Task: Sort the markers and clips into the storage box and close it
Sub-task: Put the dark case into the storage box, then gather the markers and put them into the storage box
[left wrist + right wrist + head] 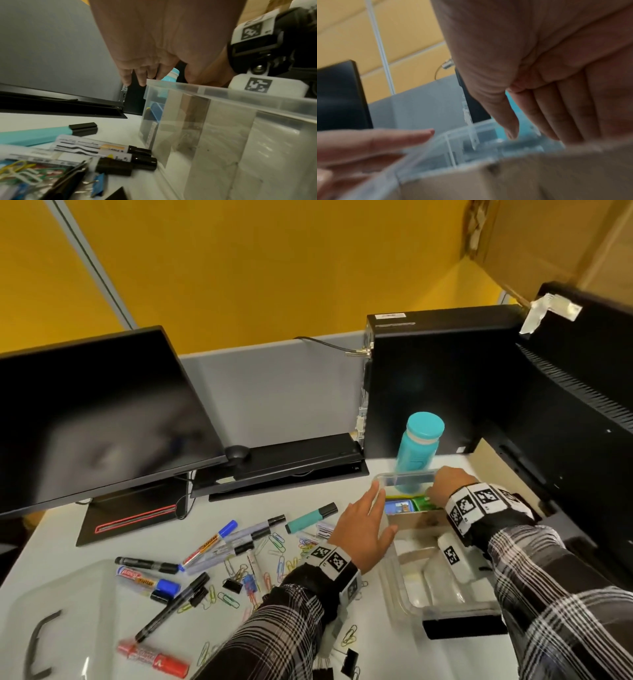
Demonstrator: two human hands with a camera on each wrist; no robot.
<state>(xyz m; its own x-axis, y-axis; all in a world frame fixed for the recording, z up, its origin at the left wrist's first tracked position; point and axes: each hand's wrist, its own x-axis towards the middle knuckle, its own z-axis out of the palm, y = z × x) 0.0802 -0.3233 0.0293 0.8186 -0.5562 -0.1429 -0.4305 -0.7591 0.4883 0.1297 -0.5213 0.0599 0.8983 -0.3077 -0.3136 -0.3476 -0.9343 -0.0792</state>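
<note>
While the flat left hand (pixel 363 529) is touching the clear plastic storage box (pixel 407 597) at the desk's right edge, the right hand (pixel 445 486), fingers straight, is reaching inside it.

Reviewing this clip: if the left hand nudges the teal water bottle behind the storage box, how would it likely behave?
The teal water bottle stands upright, tall for its base, so a push near the cap would probably tip it. Its round body would likely roll once down. The storage box in front may stop it. Whether it is full cannot be told, so its weight is uncertain.
</note>
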